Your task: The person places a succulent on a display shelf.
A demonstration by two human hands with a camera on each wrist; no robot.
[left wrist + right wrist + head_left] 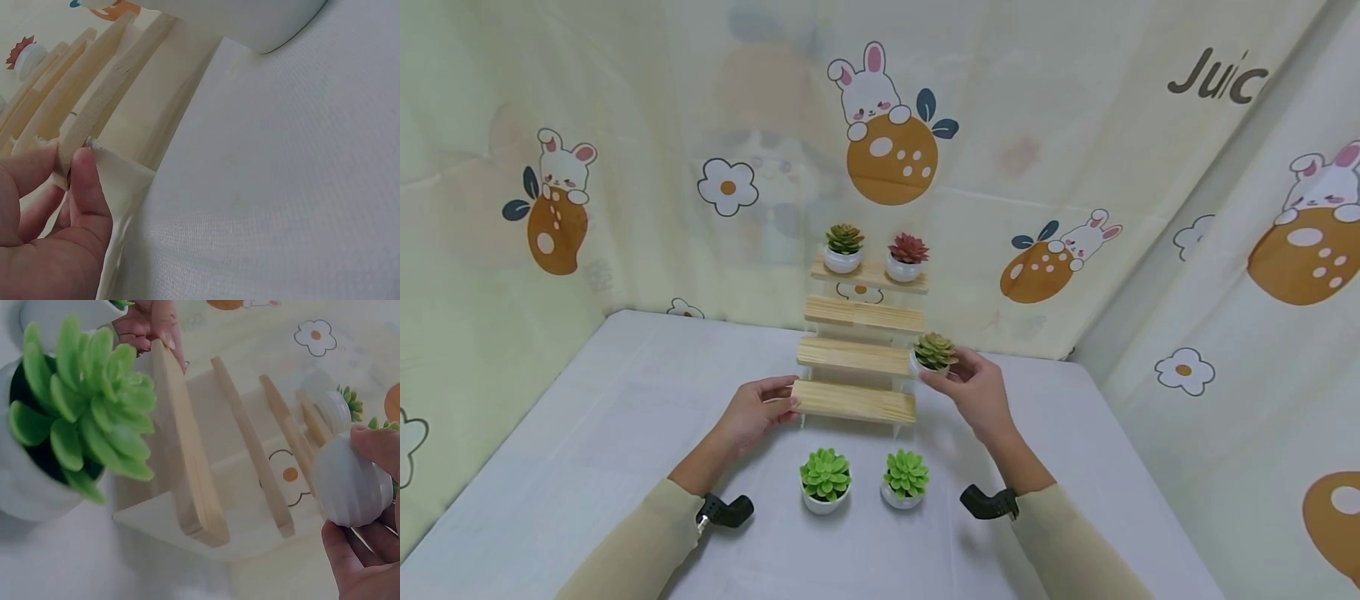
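A white, finely textured cloth covers the table [625, 400], whose far edge meets a pale cream curtain [647, 92] printed with rabbits, orange fruit and white flowers; the same fabric hangs along the left and right sides, with the letters "Juic" at upper right. Near the back of the table stands a four-tier wooden stand [853, 400]; on its top shelf sit a dark green succulent [844, 248] and a red succulent [907, 257], both in white pots; in front of the stand, two bright green succulents [825, 479] rest on the cloth, side by side and apart. The left hand [754, 414] pinches the left end of the lowest shelf between thumb and fingers; the right hand [981, 396] grips the white pot of a muted green succulent [935, 352] beside the second-lowest shelf's right end; whether pot and shelf touch is unclear.
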